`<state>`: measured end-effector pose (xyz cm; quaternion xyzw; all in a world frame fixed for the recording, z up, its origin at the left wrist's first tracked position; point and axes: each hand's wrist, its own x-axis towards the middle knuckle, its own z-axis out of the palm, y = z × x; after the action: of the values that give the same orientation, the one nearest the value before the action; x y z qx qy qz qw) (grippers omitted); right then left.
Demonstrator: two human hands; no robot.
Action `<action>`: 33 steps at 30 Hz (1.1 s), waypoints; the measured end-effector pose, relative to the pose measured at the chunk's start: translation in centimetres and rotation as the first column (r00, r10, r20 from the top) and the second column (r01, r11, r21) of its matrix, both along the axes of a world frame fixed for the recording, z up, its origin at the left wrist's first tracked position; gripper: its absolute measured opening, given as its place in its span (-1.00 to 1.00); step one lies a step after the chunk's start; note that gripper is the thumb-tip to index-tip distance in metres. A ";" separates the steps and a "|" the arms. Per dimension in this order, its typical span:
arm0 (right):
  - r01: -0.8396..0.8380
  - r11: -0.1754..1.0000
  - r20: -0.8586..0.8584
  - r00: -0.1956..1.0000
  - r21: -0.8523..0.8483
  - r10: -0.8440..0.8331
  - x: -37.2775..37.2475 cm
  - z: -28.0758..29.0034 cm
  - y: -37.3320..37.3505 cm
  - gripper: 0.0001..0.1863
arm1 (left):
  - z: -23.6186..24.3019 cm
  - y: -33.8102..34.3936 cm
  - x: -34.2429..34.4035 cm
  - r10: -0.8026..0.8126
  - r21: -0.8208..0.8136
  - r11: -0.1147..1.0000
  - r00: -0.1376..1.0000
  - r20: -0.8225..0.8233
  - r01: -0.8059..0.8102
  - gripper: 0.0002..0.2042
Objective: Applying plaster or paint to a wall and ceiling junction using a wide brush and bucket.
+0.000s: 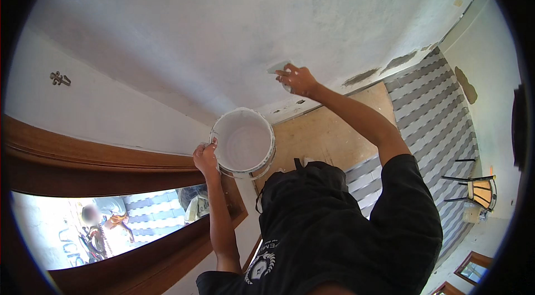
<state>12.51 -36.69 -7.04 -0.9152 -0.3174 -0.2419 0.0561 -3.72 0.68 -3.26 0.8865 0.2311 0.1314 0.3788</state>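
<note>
The right hand's grip (299, 80) is closed around a thin, flat, pale spreading blade (275, 67), fingers bent and index finger forward along it, the blade lying at the face of a broad whitish plastered wall (195, 27). That arm reaches up and leftward from a short black sleeve, elbow slightly bent, its forearm slanting across toward the wall. The left hand's grip (207, 157) is closed on the near-left rim of a round white plastic bucket (244, 115), fingertips over the edge; its forearm rises steeply from the lower edge, nearly straight at the wrist. Pale smears mark both hands.

There is one blade and one bucket, the bucket holding a smooth, pale pinkish-white paste (248, 147) and standing out beside the body, near the wall and to the left of the blade. Beneath the right forearm lies one tan, flat board (329, 127) on the grey-and-white patterned tile floor (429, 97). Two larger grey bare patches show low on the plastered wall, and one on the wall at right. Farther off are one chair (481, 192) with a tan back and black legs, one metal hook (60, 78), and, through a brown wooden frame (111, 156), one other person (111, 207).
</note>
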 end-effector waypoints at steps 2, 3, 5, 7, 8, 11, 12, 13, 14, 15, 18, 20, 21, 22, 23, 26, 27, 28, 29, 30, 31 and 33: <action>0.040 0.999 -0.082 0.996 0.032 -0.037 1.5 2.6 -0.1 -0.69 | -0.7 0.2 -0.3 -0.055 0.142 0.989 0.991 0.119 0.038 -0.54; 0.092 0.995 -0.133 0.987 0.043 -0.086 2.1 5.2 -0.2 -0.66 | -0.6 0.1 -0.5 -0.056 0.143 0.989 0.992 0.112 0.040 -0.54; 0.071 0.997 -0.184 0.980 -0.012 -0.072 3.4 9.3 -0.8 -0.58 | 0.4 -0.4 -0.7 0.033 0.099 0.994 0.990 0.134 -0.047 -0.54; 0.043 0.999 -0.183 0.982 -0.007 -0.044 3.5 12.0 -1.6 -0.57 | 0.6 0.1 -0.8 0.032 0.060 0.998 0.996 0.078 -0.037 -0.55; 0.043 0.999 -0.185 0.982 -0.009 -0.044 3.1 12.7 -2.0 -0.57 | 0.6 0.3 -0.8 0.030 0.022 0.999 0.999 0.027 -0.031 -0.57; -0.069 0.996 -0.008 0.998 0.058 0.069 1.6 14.3 -2.7 -0.59 | 0.0 1.1 -1.3 0.028 -0.067 0.997 0.999 0.037 -0.025 -0.60; -0.104 0.988 0.132 0.987 0.118 0.088 0.3 15.2 -2.4 -0.61 | 0.0 1.2 -1.6 0.032 -0.067 0.997 0.999 0.033 -0.029 -0.60; -0.146 0.974 0.273 0.957 0.172 0.095 -0.3 16.0 -2.2 -0.63 | 0.2 1.1 -1.7 0.025 -0.044 0.999 0.999 0.043 -0.024 -0.58; -0.149 0.974 0.272 0.957 0.172 0.098 -0.5 16.6 -1.9 -0.63 | 0.3 1.1 -1.8 0.020 -0.020 1.000 0.998 0.051 -0.019 -0.55; -0.171 0.953 0.401 0.914 0.251 0.058 -0.7 17.1 -1.5 -0.65 | 0.2 1.2 -1.9 0.022 -0.019 1.000 0.999 0.050 -0.021 -0.55; -0.216 0.924 0.536 0.844 0.314 0.015 0.8 16.4 -0.6 -0.69 | -0.4 1.7 -2.3 0.018 0.026 0.999 0.996 0.085 -0.021 -0.57; -0.235 0.923 0.557 0.830 0.304 0.027 1.5 14.3 0.2 -0.71 | -0.6 2.3 -2.5 0.029 0.035 0.999 0.997 0.074 -0.032 -0.58; -0.211 0.924 0.537 0.844 0.319 0.008 1.8 12.3 0.3 -0.72 | -0.3 2.3 -2.6 0.028 0.041 0.999 0.997 0.076 -0.031 -0.58; -0.188 0.924 0.517 0.856 0.333 -0.012 2.2 10.3 0.3 -0.73 | 0.1 2.0 -2.7 0.045 0.020 0.999 0.997 0.067 -0.046 -0.59; -0.190 0.923 0.520 0.854 0.335 -0.012 2.3 8.6 0.5 -0.73 | 0.5 1.8 -2.7 0.065 -0.002 0.998 0.996 0.058 -0.064 -0.59; -0.117 0.945 0.440 0.897 0.305 -0.031 0.9 3.9 0.6 -0.76 | 1.9 1.4 -3.2 0.108 -0.148 0.983 0.994 -0.005 -0.107 -0.58; -0.104 0.948 0.404 0.914 0.301 -0.028 0.5 3.1 0.8 -0.76 | 1.8 1.8 -3.3 0.111 -0.148 0.983 0.994 -0.003 -0.111 -0.58; -0.090 0.951 0.367 0.930 0.297 -0.027 0.1 2.5 0.9 -0.77 | 1.4 2.4 -3.4 0.087 -0.105 0.991 0.996 -0.006 -0.087 -0.58; -0.092 0.950 0.370 0.929 0.298 -0.026 -0.1 2.0 0.9 -0.77 | 1.1 2.8 -3.4 0.062 -0.062 0.996 0.998 -0.010 -0.062 -0.58; -0.072 0.957 0.324 0.946 0.280 -0.023 -0.5 1.7 1.0 -0.78 | 0.9 2.9 -3.5 0.064 -0.062 0.996 0.998 -0.008 -0.064 -0.58; -0.053 0.964 0.278 0.960 0.260 -0.022 -0.9 1.5 1.2 -0.79 | 0.7 3.0 -3.5 0.068 -0.037 0.997 0.998 0.017 -0.067 -0.58; -0.047 0.972 0.245 0.969 0.231 -0.011 -1.9 0.8 1.4 -0.80 | 0.9 2.9 -3.5 0.065 -0.013 0.998 0.997 0.047 -0.064 -0.57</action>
<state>10.60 -35.31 -6.26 -0.8623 -0.2993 -0.3883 0.1267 -7.20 3.61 -2.31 0.8729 0.2515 0.1631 0.3849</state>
